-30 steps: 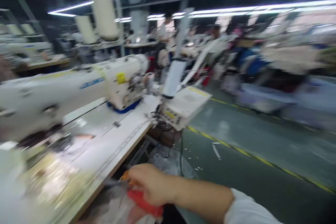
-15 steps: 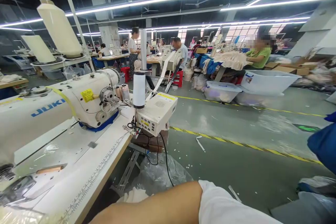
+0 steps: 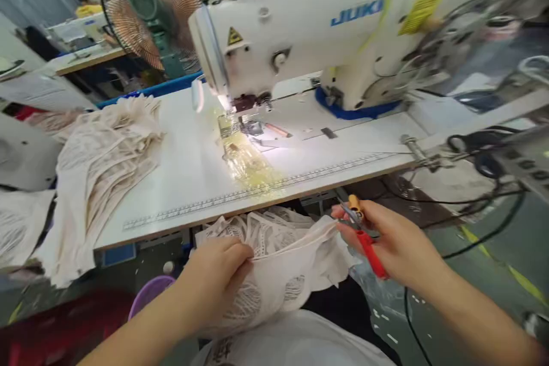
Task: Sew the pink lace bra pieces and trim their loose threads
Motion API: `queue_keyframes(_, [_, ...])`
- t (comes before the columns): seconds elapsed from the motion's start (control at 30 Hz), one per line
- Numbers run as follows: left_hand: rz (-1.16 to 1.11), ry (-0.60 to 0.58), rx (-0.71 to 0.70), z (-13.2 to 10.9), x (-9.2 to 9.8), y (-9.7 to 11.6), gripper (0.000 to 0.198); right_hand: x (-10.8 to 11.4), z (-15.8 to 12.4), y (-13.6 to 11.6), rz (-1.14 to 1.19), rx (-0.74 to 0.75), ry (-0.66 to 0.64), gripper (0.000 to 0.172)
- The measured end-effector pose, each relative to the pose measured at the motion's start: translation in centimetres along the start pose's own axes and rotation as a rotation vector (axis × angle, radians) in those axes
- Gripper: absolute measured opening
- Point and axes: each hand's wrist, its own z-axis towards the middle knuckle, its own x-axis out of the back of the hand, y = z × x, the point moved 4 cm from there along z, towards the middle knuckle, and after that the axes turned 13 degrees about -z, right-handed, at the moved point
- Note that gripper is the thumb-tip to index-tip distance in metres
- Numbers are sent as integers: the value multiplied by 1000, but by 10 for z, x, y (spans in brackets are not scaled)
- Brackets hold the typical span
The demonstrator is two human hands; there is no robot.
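Observation:
On my lap, below the table edge, lies a cream lace garment piece [image 3: 278, 263] with several layers. My left hand [image 3: 218, 274] is closed on its near edge, fingers curled over the fabric. My right hand [image 3: 386, 234] grips thread snips [image 3: 372, 254] with a red handle and a small orange part, the metal blades pointing up and left. The fabric's right corner meets the fingertips of that hand; whether they pinch it too is hard to tell. Above both hands stands a white sewing machine [image 3: 300, 40], its needle area lit.
A pile of cream lace pieces [image 3: 107, 166] hangs over the table's left side. A ruler strip [image 3: 257, 191] runs along the front of the white table [image 3: 184, 154]. Behind stands a fan [image 3: 150, 11]. Black cables [image 3: 480, 200] hang at right; a purple bin rim [image 3: 148, 294] shows below left.
My view has swung from the aisle and other workers down to the machine and my lap. Both hands now show, with the lace fabric and the snips; before, only an arm was visible.

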Motion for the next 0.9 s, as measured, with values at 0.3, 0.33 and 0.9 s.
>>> queue_keyframes(0.3, [-35, -114, -97, 8, -1, 23, 18, -44, 16, -89, 155, 382, -293, 14])
queue_keyframes(0.33, [-3, -141, -110, 7, 0, 22, 17, -48, 17, -89, 159, 347, -316, 13])
queue_keyframes(0.9, [211, 159, -462, -37, 27, 27, 13, -46, 14, -82, 260, 306, -454, 9])
